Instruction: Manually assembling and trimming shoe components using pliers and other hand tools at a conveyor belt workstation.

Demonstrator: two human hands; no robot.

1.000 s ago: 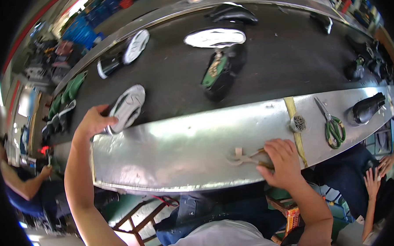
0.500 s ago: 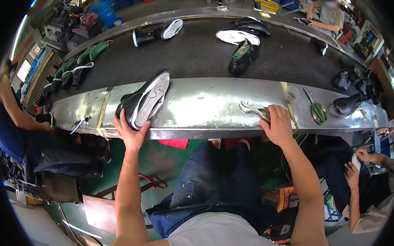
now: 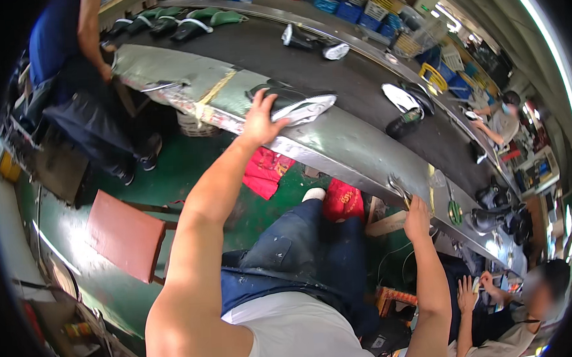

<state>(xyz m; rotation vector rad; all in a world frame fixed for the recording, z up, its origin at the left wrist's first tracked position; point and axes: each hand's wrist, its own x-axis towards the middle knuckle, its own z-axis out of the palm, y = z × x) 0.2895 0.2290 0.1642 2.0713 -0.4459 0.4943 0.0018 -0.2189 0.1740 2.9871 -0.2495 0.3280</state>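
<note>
A black shoe with a white underside [image 3: 308, 110] lies on its side on the metal ledge [image 3: 361, 140]. My left hand [image 3: 261, 121] is closed round its heel end, thumb near the white underside and fingers over the black upper. Farther right along the ledge, my right hand [image 3: 418, 218] is closed on the handles of metal pincers [image 3: 397, 186], whose jaws rest on the ledge. Green-handled scissors [image 3: 454, 211] lie just right of the pincers.
A dark conveyor belt [image 3: 358, 79] beyond the ledge carries black shoes [image 3: 405, 119] and green-and-black shoe uppers [image 3: 190, 29]. A co-worker [image 3: 71, 92] stands at left, another [image 3: 515, 309] sits at right, a third [image 3: 504, 121] across the belt. A stool [image 3: 126, 236] stands behind left.
The view has turned and tilted, so the ledge now slants down to the right. Both hands keep their places, left at the shoe and right at the pincers.
</note>
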